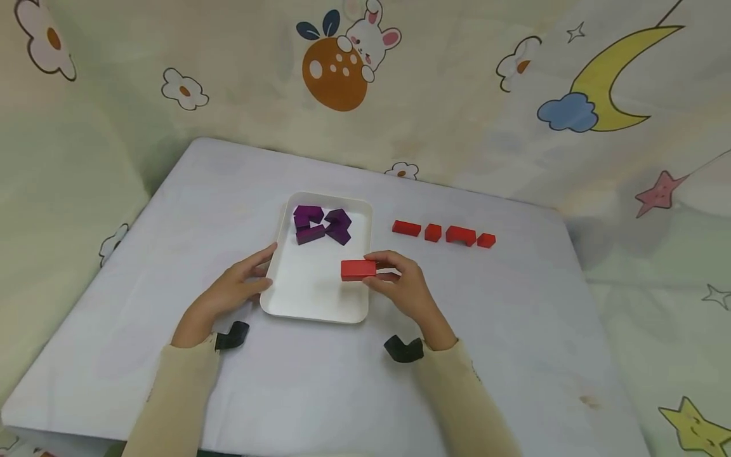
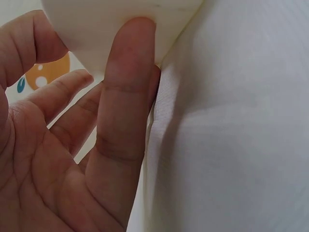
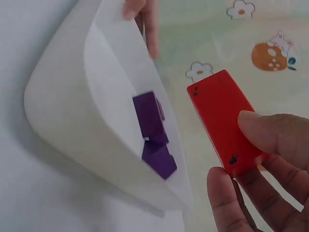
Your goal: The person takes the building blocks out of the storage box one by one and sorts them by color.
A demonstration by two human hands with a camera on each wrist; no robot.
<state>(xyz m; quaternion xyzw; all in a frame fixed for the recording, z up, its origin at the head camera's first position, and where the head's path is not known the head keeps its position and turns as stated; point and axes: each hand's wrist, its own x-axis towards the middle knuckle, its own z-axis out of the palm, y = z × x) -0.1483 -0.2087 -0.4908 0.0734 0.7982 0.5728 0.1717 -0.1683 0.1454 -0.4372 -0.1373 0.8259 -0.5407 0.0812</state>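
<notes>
My right hand (image 1: 404,284) pinches a red rectangular block (image 1: 358,270) between thumb and fingers, over the right side of the white tray (image 1: 314,311). Small dark marks show on the block in the right wrist view. My left hand (image 1: 237,279) touches the tray's left edge with thumb and fingers. The left wrist view has the left thumb (image 2: 128,72) against the tray's outer wall (image 2: 87,29). Several purple blocks (image 1: 310,235) lie grouped in the tray's far part; the right wrist view shows only some purple pieces (image 3: 150,116).
Right of the tray, several red pieces stand in a row: a long block (image 1: 407,228), a small block (image 1: 433,232), a notched block (image 1: 460,235) and another small piece (image 1: 487,240). A white cloth covers the table (image 1: 320,393). Printed fabric (image 1: 445,95) hangs behind it.
</notes>
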